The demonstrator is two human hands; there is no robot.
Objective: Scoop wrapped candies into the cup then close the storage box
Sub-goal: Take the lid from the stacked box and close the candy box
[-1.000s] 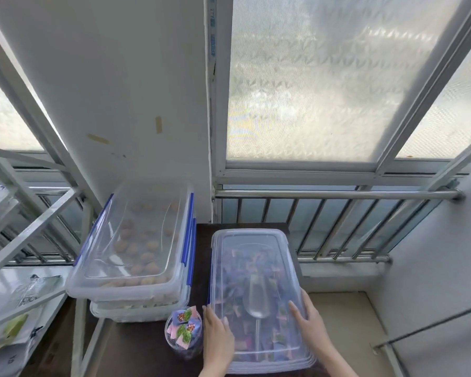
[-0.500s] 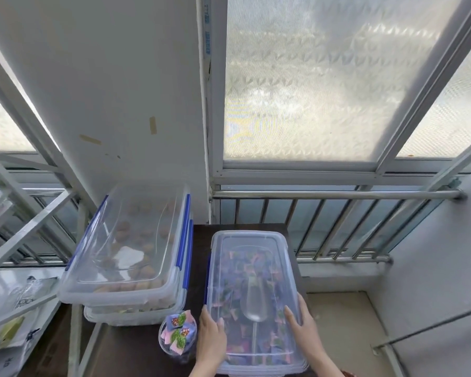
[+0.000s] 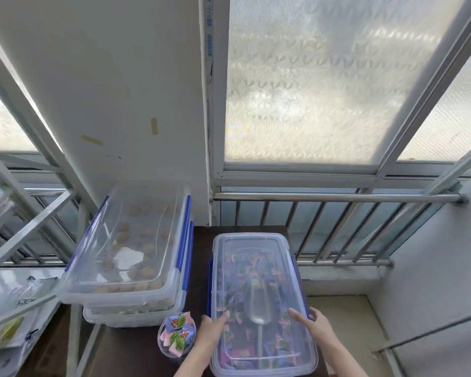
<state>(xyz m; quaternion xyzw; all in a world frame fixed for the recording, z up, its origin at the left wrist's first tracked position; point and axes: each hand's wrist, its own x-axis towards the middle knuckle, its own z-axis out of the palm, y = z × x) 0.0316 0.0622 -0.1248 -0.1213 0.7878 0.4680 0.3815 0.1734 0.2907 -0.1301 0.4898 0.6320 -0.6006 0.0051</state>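
On a dark table by a frosted window, the candy box sits lidded, left hand and right hand flat on its lid with fingers spread, the filled cup just left

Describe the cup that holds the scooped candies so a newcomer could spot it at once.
Start at the dark table under the window. Left of the lidded candy box, beside the left hand, stands the cup: small, round, clear, piled with pink, blue and green wrapped candies.
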